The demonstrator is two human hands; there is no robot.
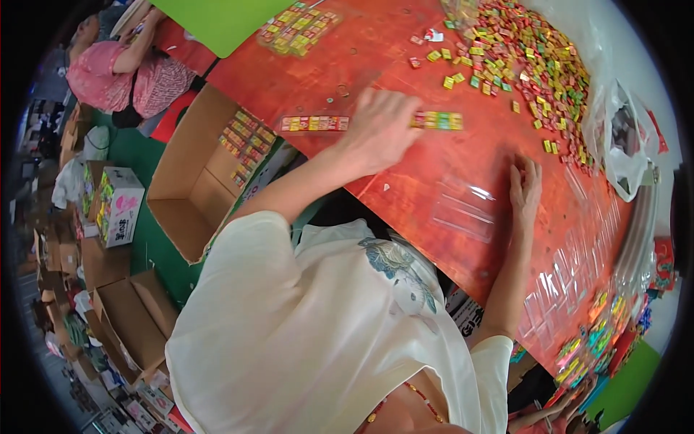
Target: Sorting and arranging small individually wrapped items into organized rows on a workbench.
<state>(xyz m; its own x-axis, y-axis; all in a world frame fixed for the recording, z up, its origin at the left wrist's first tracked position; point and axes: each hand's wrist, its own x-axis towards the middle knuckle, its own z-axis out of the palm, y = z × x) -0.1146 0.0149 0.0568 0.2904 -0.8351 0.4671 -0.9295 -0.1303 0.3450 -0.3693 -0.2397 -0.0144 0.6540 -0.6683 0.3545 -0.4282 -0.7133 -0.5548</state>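
My left hand is over the red tabletop, back upward and fingers bent down. It grips the near end of a short row of small red, yellow and green wrapped pieces; the fingertips are partly hidden and slightly blurred. Another such row lies on the other side of this hand, by the wrist. My right hand rests on the table to the right, fingers loosely bent and holding nothing I can see. Beside it lies a clear plastic tray with long grooves.
A heap of loose wrapped pieces covers the far right. Clear trays spread along the right edge, near a plastic bag. Filled packs lie at the far left. An open carton stands left of the table; another person sits beyond.
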